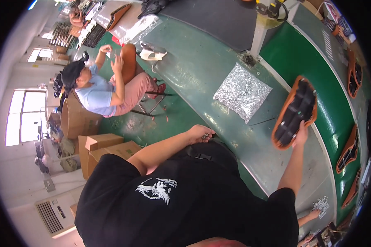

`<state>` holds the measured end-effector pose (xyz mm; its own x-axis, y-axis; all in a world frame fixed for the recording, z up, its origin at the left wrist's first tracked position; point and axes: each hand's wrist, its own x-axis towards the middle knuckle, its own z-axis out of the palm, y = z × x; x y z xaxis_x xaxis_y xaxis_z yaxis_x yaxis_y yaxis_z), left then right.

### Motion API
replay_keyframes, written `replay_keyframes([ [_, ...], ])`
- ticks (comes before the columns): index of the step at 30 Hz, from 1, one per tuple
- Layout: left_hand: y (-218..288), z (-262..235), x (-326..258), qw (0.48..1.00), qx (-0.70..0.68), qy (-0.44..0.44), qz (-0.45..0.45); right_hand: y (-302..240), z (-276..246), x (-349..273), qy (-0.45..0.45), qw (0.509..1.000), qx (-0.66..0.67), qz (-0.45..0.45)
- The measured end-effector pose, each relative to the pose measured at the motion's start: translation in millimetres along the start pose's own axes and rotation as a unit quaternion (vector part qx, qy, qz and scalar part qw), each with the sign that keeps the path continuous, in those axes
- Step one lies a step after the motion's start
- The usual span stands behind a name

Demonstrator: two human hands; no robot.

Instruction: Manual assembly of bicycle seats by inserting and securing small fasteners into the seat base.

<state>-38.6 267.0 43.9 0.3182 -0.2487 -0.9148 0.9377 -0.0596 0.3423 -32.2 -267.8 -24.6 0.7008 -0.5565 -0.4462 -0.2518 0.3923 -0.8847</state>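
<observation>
My right hand (pixel 300 135) grips the edge of a long panel (pixel 294 113) with a brown padded rim and a black, ribbed inside. It is held up, tilted, over the right part of the grey-green table. My left hand (pixel 200 134) is in front of my body near the table's edge, its fingers curled around some small shiny metal pieces (pixel 206 135), whose exact kind I cannot make out. Beyond both hands, a clear bag (pixel 243 92) packed with small silvery pieces lies on the table.
A green conveyor belt (pixel 329 90) runs along the right, carrying similar brown-rimmed panels (pixel 347 149). At lower right another person's hand (pixel 314 214) touches a pile of silvery pieces (pixel 320 206). A seated co-worker (pixel 95 88) and cardboard boxes (pixel 107 150) are at left. A post (pixel 259 37) stands beyond the bag.
</observation>
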Motion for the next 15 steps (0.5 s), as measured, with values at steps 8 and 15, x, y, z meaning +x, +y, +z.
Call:
replay_keyframes([
  [8, -14, -35, 26, 0.997, -0.073, -0.018, 0.012, -72, 54, 118, 0.264, 0.964, 0.019, -0.001],
  [15, 19, -37, 54, 0.987, -0.105, -0.122, 0.005, 107, 114, -31, -0.033, 0.879, -0.392, -0.269],
])
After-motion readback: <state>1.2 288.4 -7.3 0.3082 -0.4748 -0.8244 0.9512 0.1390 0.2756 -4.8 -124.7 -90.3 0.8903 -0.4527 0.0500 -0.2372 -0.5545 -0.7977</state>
